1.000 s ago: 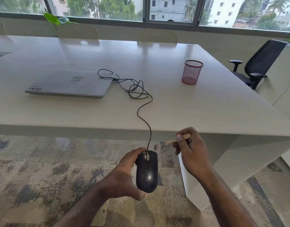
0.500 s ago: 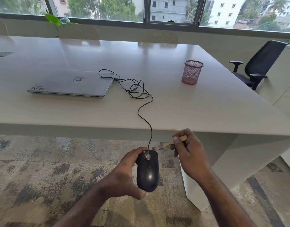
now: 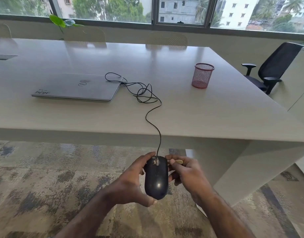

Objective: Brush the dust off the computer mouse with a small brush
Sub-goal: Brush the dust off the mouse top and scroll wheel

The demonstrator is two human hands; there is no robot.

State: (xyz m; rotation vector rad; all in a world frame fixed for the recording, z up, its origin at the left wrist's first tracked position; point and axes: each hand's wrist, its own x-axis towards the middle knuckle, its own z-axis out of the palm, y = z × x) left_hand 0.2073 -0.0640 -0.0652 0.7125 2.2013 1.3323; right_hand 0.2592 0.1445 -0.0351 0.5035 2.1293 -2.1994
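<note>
The left hand point(image 3: 130, 182) grips the black wired mouse point(image 3: 156, 177) below the table's point(image 3: 199, 121) near edge, pale dust at its wheel. Just beside it, the right hand point(image 3: 189, 176) pinches the brush handle point(image 3: 179, 161); bristles hidden.

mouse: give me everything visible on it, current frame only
The mouse is black, glossy, plastic-looking, with pale dust around the scroll wheel at its front. It is held in the air below the table edge, front pointing away from the camera. The left hand grips its left side; the right hand sits close against its right. Its thin black cable runs up onto the table toward the laptop.
</note>
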